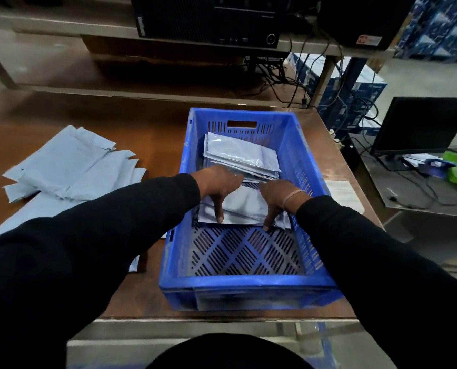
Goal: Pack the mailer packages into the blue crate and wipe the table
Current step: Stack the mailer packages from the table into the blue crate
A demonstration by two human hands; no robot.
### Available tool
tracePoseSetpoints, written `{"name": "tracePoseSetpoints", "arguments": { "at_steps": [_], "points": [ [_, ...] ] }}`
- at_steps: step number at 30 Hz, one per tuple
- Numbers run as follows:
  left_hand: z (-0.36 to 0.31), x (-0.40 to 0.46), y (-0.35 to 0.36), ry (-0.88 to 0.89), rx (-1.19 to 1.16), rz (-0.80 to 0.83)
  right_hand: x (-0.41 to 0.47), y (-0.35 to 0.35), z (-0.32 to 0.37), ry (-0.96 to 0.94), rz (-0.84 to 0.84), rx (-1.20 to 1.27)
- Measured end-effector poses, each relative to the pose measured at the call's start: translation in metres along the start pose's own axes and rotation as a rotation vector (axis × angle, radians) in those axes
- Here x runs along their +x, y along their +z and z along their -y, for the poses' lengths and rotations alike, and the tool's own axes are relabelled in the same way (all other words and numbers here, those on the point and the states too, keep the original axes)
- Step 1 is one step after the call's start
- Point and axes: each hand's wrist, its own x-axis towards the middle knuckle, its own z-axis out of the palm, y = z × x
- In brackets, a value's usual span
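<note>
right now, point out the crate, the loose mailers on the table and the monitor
crate (248,284): head view, near rim
loose mailers (70,166): head view, middle of the pile
monitor (419,123): head view, dark screen

The light is dim and cool. Beyond my hands (246,194) the brown table (152,134) carries a soft sheen, and the shelf past it sinks into deep shadow. My sleeves (89,251) read as flat black. Straight edges bow toward the frame's borders, where detail goes soft.
</note>
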Motion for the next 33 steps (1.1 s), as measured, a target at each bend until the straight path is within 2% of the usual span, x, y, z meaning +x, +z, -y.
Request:
{"name": "tracePoseSetpoints", "arguments": {
  "at_steps": [4, 9, 14, 21, 27, 33],
  "points": [
    [-0.001, 0.007, 0.007, 0.011, 0.072, 0.107, -0.004, -0.002, 0.001, -0.006, 0.016, -0.037],
    [-0.014, -0.001, 0.003, -0.016, 0.155, 0.164, -0.002, 0.000, 0.000, 0.000, 0.068, -0.013],
    [-0.023, 0.004, 0.012, -0.007, 0.371, 0.178, 0.007, 0.005, -0.001, 0.053, -0.022, 0.054],
    [-0.001, 0.015, 0.011, -0.126, 0.273, 0.016, 0.032, 0.007, -0.010, 0.146, -0.143, 0.167],
    [-0.004, 0.014, 0.012, -0.137, 0.204, 0.069, 0.035, 0.008, -0.012, 0.165, -0.130, 0.206],
    [-0.005, 0.014, 0.013, -0.122, 0.208, 0.037, 0.023, -0.003, -0.011, 0.171, -0.108, 0.195]
  ]
}}
